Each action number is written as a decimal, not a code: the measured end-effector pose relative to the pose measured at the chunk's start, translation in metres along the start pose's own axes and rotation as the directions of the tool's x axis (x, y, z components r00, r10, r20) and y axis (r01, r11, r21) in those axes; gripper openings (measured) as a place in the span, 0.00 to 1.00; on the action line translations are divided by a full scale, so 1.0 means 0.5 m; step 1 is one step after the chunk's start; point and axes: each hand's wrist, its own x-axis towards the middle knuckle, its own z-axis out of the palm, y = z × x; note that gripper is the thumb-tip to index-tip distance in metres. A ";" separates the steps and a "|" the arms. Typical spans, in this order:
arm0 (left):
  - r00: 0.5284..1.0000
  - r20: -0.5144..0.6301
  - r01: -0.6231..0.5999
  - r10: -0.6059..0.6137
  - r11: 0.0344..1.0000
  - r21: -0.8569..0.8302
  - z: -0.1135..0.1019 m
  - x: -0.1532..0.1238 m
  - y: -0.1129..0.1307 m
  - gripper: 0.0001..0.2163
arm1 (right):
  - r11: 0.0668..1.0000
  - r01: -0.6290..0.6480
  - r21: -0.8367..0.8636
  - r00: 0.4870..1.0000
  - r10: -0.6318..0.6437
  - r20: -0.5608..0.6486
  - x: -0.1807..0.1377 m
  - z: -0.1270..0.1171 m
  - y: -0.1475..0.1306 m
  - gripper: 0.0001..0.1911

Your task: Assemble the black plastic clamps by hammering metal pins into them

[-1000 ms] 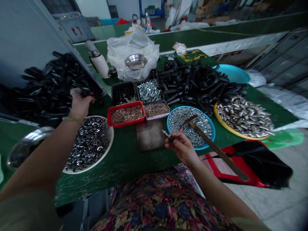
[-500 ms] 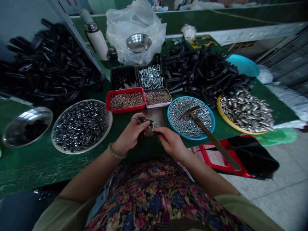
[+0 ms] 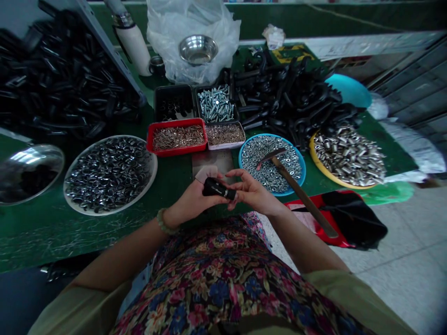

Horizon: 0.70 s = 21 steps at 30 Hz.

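Between my two hands is a black handle-like part (image 3: 217,188) with pale lettering and a thin metal band near its right end. My left hand (image 3: 191,197) is closed round its left end, with the thumb along its near side. At the right end, my right hand (image 3: 254,191) pinches the part between thumb and fingers. Behind the hands a flat metal plate (image 3: 223,160) lies on the green table (image 3: 167,174). The side of the part facing the table is hidden.
A hammer (image 3: 296,186) lies across a blue tray (image 3: 305,174) of nuts. A white tray (image 3: 153,174) holds dark metal rings. Screws fill a red box (image 3: 176,151); metal sleeves fill a yellow tray (image 3: 335,177). Piles of black parts (image 3: 289,97) stand behind.
The black part has turned, so its lettered side and banded end now show. The small shiny piece at my right fingertips is no longer visible. My right fingers have spread around the end.
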 end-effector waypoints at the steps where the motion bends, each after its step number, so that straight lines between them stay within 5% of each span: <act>1: 1.000 -0.030 -0.003 0.002 1.000 -0.020 0.003 -0.001 -0.005 0.23 | 1.000 -0.011 0.015 1.000 0.011 -0.008 0.002 0.002 0.001 0.24; 8: 0.991 -0.137 -0.009 -0.006 0.994 -0.105 -0.001 -0.005 -0.026 0.23 | 0.996 -0.032 0.081 0.995 0.039 -0.090 0.025 0.042 0.020 0.24; 12: 0.995 -0.094 -0.015 0.018 0.999 0.036 -0.016 -0.010 -0.028 0.39 | 0.999 0.031 0.022 0.967 -0.024 -0.254 0.040 0.063 0.031 0.22; 14: 0.996 -0.086 -0.009 0.020 0.992 0.128 -0.035 -0.011 -0.026 0.42 | 0.995 0.008 -0.095 0.977 -0.028 -0.211 0.057 0.055 0.016 0.18; 16: 0.994 -0.104 -0.010 0.042 0.957 0.291 -0.061 -0.006 -0.020 0.33 | 0.957 -0.018 -0.290 0.996 -0.007 -0.087 0.097 0.032 -0.017 0.13; 18: 0.993 -0.079 -0.039 0.093 0.856 0.515 -0.084 0.008 -0.015 0.26 | 0.810 0.039 -0.586 0.997 -0.073 -0.035 0.168 0.003 -0.056 0.08; 21: 0.984 0.125 -0.177 0.129 0.591 0.787 -0.090 0.048 -0.027 0.25 | 0.198 0.102 -0.975 0.972 -0.230 0.055 0.315 -0.021 -0.093 0.04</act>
